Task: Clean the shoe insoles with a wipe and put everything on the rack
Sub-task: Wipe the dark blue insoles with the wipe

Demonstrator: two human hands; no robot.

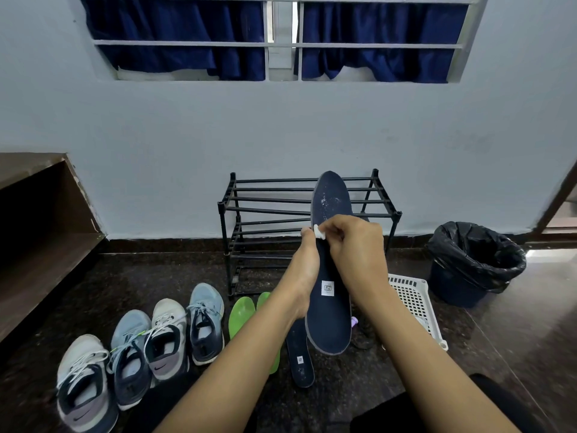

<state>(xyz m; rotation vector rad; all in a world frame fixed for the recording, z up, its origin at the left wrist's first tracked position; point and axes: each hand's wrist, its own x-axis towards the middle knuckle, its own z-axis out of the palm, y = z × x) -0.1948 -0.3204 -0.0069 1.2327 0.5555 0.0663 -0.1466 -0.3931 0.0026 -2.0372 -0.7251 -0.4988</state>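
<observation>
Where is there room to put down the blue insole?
The rack has bare top bars. Bare floor lies between the wooden shelf and the rack, behind the sneakers. In front of the rack it's crowded: green insoles, another blue insole, white basket.

Soft, even, bluish daylight, sharp focus, faint floor [555,301] glare at right, wide-angle bending at edges.

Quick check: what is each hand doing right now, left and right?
Left hand: grips the dark blue insole by its edge, holding it upright.
Right hand: pinches a white wipe against the insole.
</observation>
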